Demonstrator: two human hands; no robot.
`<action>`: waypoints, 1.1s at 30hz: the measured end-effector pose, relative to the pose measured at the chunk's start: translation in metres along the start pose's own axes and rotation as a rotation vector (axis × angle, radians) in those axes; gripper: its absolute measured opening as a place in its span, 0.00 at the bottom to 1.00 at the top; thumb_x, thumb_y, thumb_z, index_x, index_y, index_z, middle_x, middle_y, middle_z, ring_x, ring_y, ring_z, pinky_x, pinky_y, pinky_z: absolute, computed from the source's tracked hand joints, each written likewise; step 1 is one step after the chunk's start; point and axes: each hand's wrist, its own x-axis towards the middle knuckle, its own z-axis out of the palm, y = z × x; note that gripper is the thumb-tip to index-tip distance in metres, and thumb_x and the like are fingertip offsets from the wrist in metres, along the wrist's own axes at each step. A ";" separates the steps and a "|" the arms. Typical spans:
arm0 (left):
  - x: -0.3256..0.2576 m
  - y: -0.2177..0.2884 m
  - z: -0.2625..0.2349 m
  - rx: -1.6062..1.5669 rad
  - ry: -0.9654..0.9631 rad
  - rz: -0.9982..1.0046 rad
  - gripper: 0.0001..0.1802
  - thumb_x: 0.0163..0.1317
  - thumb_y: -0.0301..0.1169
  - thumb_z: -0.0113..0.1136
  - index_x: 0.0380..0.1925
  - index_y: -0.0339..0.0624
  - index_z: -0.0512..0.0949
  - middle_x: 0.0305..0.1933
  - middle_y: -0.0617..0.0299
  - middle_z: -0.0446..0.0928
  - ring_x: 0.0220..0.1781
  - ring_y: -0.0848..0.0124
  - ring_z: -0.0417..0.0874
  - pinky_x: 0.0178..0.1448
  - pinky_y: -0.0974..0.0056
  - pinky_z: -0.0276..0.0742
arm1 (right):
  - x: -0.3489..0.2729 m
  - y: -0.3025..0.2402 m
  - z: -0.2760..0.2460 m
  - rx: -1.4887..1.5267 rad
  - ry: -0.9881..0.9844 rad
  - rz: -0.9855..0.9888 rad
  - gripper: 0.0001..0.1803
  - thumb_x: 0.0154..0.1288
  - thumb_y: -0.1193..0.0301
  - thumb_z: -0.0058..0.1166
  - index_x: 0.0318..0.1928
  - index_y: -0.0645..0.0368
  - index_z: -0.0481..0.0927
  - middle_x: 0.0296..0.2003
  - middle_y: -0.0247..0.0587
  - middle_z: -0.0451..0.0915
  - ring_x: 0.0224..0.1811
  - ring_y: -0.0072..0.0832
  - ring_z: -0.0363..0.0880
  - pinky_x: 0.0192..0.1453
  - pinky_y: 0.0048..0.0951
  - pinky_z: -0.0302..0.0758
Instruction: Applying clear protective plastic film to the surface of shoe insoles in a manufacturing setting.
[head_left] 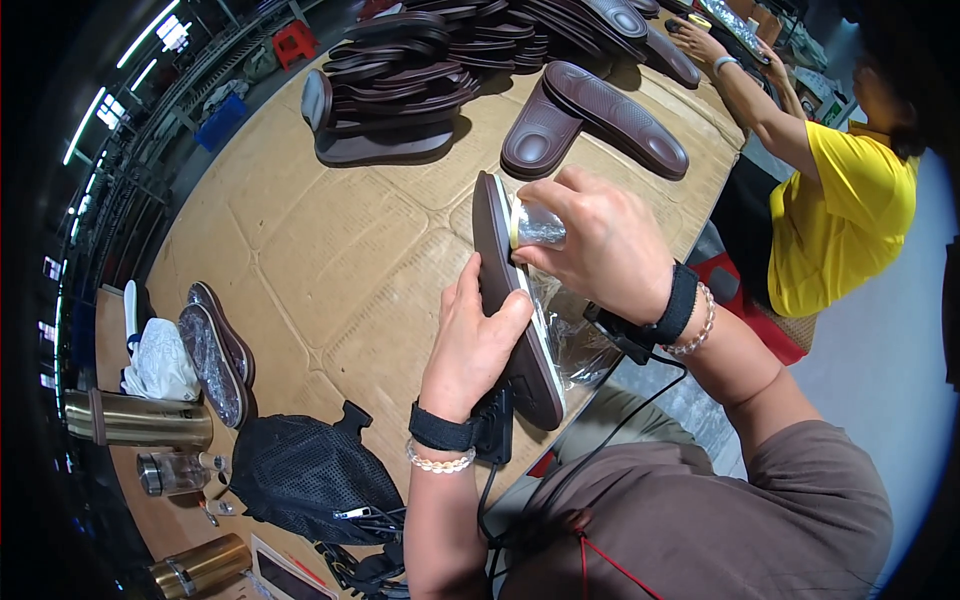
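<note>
Sole (515,300), brown, frame centre: held on edge by left hand (475,340) for access; clear wrap (540,228) gripped against it by right hand (600,245); cardboard-covered table (330,250) beneath.

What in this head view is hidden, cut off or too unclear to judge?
- Sole: the far face is hidden, turned away from the head camera.
- Right hand: its palm covers most of the clear wrapped thing; kind unclear.
- Left hand: thumb side hidden behind the sole.
- Gold flask: cut off by the lower edge.
</note>
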 end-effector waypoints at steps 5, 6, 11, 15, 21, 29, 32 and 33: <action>0.001 0.000 -0.001 0.014 -0.003 0.000 0.53 0.63 0.51 0.61 0.78 0.21 0.57 0.73 0.26 0.65 0.78 0.41 0.67 0.82 0.53 0.62 | 0.000 -0.002 0.000 0.000 0.009 0.002 0.22 0.56 0.64 0.77 0.47 0.57 0.82 0.38 0.47 0.81 0.45 0.47 0.85 0.47 0.47 0.82; 0.001 0.000 -0.001 0.022 -0.004 0.003 0.54 0.63 0.51 0.61 0.77 0.21 0.57 0.73 0.26 0.65 0.78 0.41 0.67 0.82 0.54 0.62 | 0.000 -0.003 0.000 0.004 0.015 0.007 0.22 0.55 0.64 0.77 0.46 0.58 0.82 0.38 0.47 0.81 0.44 0.47 0.85 0.47 0.47 0.82; 0.000 0.003 0.002 0.078 0.017 0.005 0.54 0.62 0.50 0.62 0.78 0.21 0.57 0.73 0.26 0.65 0.77 0.41 0.68 0.81 0.54 0.62 | -0.004 -0.009 0.000 -0.071 0.022 0.019 0.23 0.52 0.66 0.78 0.47 0.57 0.82 0.38 0.46 0.81 0.43 0.46 0.84 0.46 0.45 0.81; 0.001 0.005 0.003 0.093 0.027 -0.012 0.54 0.62 0.51 0.62 0.78 0.22 0.57 0.73 0.26 0.65 0.77 0.41 0.69 0.81 0.54 0.63 | -0.005 -0.010 0.000 -0.132 0.017 -0.012 0.22 0.51 0.68 0.77 0.44 0.59 0.80 0.37 0.48 0.81 0.42 0.45 0.85 0.44 0.43 0.82; 0.007 -0.009 0.001 0.019 0.017 0.039 0.51 0.63 0.49 0.62 0.77 0.23 0.59 0.73 0.29 0.66 0.74 0.44 0.73 0.78 0.53 0.68 | 0.003 0.001 0.005 -0.089 -0.073 -0.071 0.27 0.55 0.65 0.76 0.49 0.59 0.75 0.37 0.46 0.80 0.45 0.47 0.83 0.47 0.46 0.79; -0.012 -0.006 -0.005 0.164 -0.031 -0.009 0.50 0.61 0.48 0.63 0.76 0.23 0.63 0.67 0.32 0.73 0.66 0.49 0.80 0.72 0.54 0.74 | 0.002 0.011 -0.009 0.093 -0.332 -0.134 0.31 0.59 0.65 0.73 0.59 0.61 0.75 0.42 0.49 0.81 0.46 0.50 0.84 0.49 0.48 0.81; -0.022 -0.011 -0.004 0.133 -0.015 0.013 0.50 0.60 0.48 0.63 0.75 0.24 0.63 0.67 0.33 0.73 0.66 0.50 0.80 0.71 0.55 0.74 | 0.000 0.015 -0.008 0.130 -0.427 -0.111 0.33 0.60 0.66 0.73 0.63 0.63 0.75 0.49 0.53 0.82 0.52 0.53 0.84 0.53 0.47 0.82; -0.024 -0.013 -0.004 0.078 -0.019 0.014 0.48 0.61 0.46 0.63 0.75 0.25 0.64 0.66 0.35 0.75 0.64 0.53 0.81 0.69 0.57 0.76 | -0.001 0.016 -0.005 0.169 -0.418 -0.142 0.34 0.60 0.66 0.72 0.64 0.63 0.75 0.50 0.55 0.82 0.53 0.54 0.84 0.55 0.47 0.82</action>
